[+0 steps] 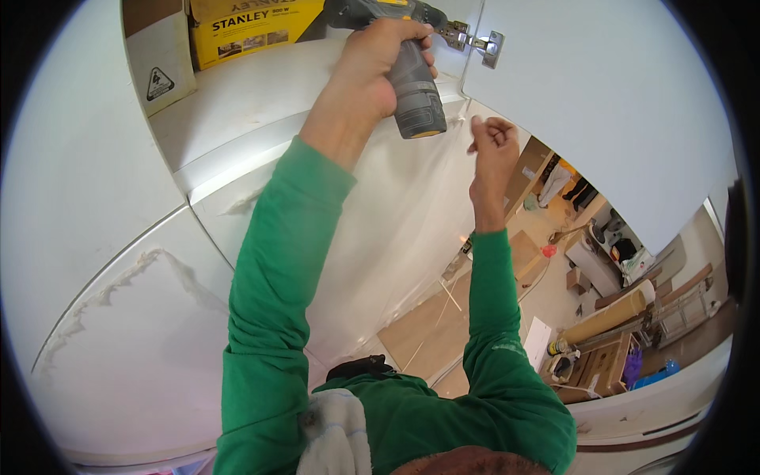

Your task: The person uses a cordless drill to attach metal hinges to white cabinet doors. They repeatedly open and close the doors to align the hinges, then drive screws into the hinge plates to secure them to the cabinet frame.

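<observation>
My left hand (pixel 370 67) is wrapped around the grip of a black and yellow cordless drill (pixel 418 93). The drill lies across the cabinet opening, its front end pointing right at a metal cabinet hinge (pixel 455 34). That hinge joins the cabinet to a white door (pixel 586 103), which stands swung out to the right. Below the hinge, close to the door's lower edge, my right hand (pixel 495 146) is raised with its fingers curled in. Whatever those fingers may hold is too small to make out. The drill's tip is partly hidden against the hinge.
A yellow and black box (pixel 253 32) and a worn cardboard box (pixel 162 59) stand on the cabinet shelf (pixel 237 99). Far below on the right are a wooden crate (pixel 598 360), a rolled tan sheet (pixel 606 317) and scattered tools. Another person's legs (pixel 556 184) show in the background.
</observation>
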### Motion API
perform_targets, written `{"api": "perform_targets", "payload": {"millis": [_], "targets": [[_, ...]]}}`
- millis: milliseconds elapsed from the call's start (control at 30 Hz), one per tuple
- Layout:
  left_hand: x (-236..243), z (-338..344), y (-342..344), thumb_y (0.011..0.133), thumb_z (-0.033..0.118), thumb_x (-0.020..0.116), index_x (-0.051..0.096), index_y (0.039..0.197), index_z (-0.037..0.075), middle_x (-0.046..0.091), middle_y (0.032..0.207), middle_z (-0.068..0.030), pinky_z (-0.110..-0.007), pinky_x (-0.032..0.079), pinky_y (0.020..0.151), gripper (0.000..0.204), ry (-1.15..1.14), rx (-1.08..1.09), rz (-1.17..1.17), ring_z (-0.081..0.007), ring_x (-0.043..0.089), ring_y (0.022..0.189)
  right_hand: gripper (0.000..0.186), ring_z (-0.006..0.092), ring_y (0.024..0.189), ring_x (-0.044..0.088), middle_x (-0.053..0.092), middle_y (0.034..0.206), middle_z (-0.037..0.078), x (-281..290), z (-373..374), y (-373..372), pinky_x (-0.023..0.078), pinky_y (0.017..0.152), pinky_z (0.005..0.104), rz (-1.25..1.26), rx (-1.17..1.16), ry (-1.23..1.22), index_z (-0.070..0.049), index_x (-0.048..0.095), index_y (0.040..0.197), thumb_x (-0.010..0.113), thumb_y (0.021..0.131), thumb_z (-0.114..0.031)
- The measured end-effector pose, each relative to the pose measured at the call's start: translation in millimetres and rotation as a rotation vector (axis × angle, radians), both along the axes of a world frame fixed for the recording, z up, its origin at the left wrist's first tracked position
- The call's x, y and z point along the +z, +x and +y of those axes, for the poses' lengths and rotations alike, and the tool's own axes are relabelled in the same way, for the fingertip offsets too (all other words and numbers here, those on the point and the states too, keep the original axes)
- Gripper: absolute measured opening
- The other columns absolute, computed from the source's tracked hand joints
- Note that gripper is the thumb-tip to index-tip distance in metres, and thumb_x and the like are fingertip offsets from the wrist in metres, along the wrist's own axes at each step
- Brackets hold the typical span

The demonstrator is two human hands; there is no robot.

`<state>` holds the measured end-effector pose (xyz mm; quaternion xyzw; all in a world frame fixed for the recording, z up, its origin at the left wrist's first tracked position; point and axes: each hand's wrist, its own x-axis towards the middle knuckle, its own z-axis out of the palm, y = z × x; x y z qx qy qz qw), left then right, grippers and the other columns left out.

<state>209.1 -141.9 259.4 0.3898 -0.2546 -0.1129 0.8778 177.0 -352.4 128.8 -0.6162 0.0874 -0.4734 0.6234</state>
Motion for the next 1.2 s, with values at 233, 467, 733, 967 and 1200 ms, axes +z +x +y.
{"api": "perform_targets", "payload": {"millis": [233,467,733,967,1200], "targets": [[0.3,-0.5,2.8,0.089,0.003,0.073,0.065,0.102,-0.006,0.067,0.082,-0.0123,-0.041,0.059,0.058,0.018,-0.023,0.02,0.034,-0.0216,0.066,0.065,0.023,0.0145,0.094,0.067,0.074,0.1,0.002,158.5,4.8,-8.2,0.052,0.082,0.037,-0.368,-0.771,-1.555,-0.008,0.072,0.115,0.079,0.096,-0.019],[2.1,-0.9,6.0,0.088,0.004,0.078,0.064,0.1,-0.001,0.069,0.083,-0.0101,-0.037,0.062,0.058,0.019,-0.024,0.014,-0.005,-0.0183,0.067,0.065,0.012,0.0277,0.102,0.069,0.078,0.096,0.008,245.6,16.9,58.3,0.046,0.106,0.0458,0.264,-0.577,-2.108,-0.016,0.084,0.092,0.073,0.088,-0.018],[1.7,0.4,8.5,0.09,0.006,0.073,0.065,0.093,0.003,0.067,0.075,-0.01,-0.035,0.059,0.053,0.01,-0.007,-0.036,0.051,-0.0207,0.064,0.055,0.015,0.0307,0.103,0.072,0.08,0.098,0.009,250.4,4.1,65.9,0.046,0.107,0.0521,0.302,-0.451,-2.113,-0.013,0.084,0.092,0.071,0.086,-0.016],[4.8,-0.4,8.3,0.089,0.007,0.074,0.065,0.093,0.003,0.066,0.074,-0.0098,-0.035,0.059,0.054,0.01,-0.07,-0.054,0.073,-0.0219,0.064,0.056,0.019,0.0325,0.097,0.074,0.081,0.1,0.01,264.2,7.5,71.2,0.052,0.099,0.046,0.432,-0.329,-2.071,-0.01,0.083,0.098,0.07,0.085,-0.014],[5.4,1.9,7.3,0.089,0.004,0.072,0.064,0.099,0.002,0.069,0.08,-0.011,-0.036,0.06,0.054,0.013,-0.145,-0.053,0.074,-0.0214,0.066,0.062,0.02,0.0352,0.092,0.076,0.081,0.1,0.015,265.5,-1.2,75.3,0.059,0.085,0.0456,0.165,-0.331,-2.165,-0.009,0.084,0.1,0.068,0.088,-0.01]]}}
